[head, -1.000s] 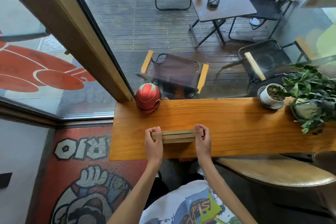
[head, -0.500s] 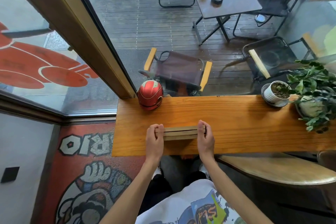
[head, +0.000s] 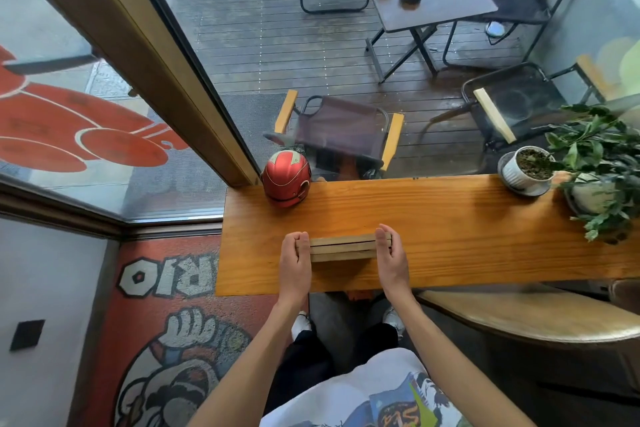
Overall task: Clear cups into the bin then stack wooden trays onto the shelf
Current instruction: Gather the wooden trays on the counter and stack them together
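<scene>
While each hand grips one end, the stack of wooden trays [head: 343,248] lies on the wooden counter [head: 467,232].
Head view: floor lettering [head: 166,277] reads "RIO". The left hand [head: 294,262] and right hand [head: 392,255] curl their fingers over the stack's short ends. Its long axis runs left to right, parallel to the counter's near edge, near a red helmet [head: 286,179].
</scene>
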